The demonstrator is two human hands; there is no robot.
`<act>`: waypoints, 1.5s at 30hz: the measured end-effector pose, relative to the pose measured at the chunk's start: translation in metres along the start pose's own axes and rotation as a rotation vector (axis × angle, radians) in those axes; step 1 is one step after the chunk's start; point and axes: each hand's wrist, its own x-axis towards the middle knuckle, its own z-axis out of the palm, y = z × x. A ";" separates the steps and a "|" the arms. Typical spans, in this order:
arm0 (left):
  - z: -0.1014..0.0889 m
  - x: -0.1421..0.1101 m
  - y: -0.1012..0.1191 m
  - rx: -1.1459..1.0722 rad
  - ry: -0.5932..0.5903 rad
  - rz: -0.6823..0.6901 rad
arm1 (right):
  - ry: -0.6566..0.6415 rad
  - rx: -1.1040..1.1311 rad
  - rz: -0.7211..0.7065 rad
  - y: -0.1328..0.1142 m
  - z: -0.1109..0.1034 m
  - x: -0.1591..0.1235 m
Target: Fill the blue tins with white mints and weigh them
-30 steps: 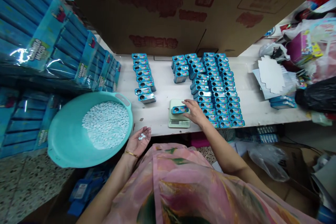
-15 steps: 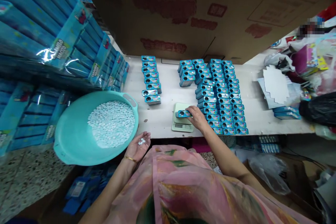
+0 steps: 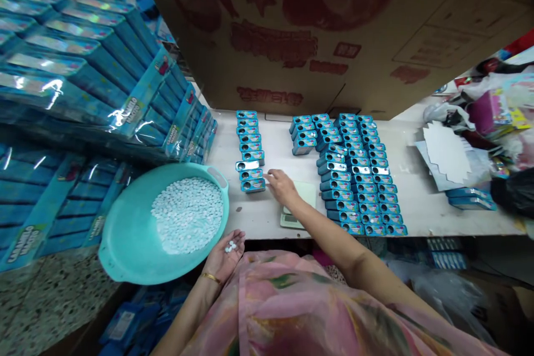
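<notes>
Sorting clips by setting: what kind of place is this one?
Probably a small packing workshop or stockroom for sweets. Rows of small blue tins cover the table, a basin holds white tablets, and wrapped blue packs are stacked beside a scale.

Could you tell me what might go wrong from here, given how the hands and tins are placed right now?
1. The left hand lies open with a few loose white candies on the palm, off the table edge; a tilt could drop them on the floor.
2. The right hand is at the nearest blue tin of a tight column; a nudge might shift the tins behind it.
3. The right forearm crosses the scale and could press on it.
</notes>
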 end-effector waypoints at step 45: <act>0.043 -0.015 -0.028 0.044 -0.231 -0.113 | -0.244 0.396 -0.089 -0.082 -0.002 -0.098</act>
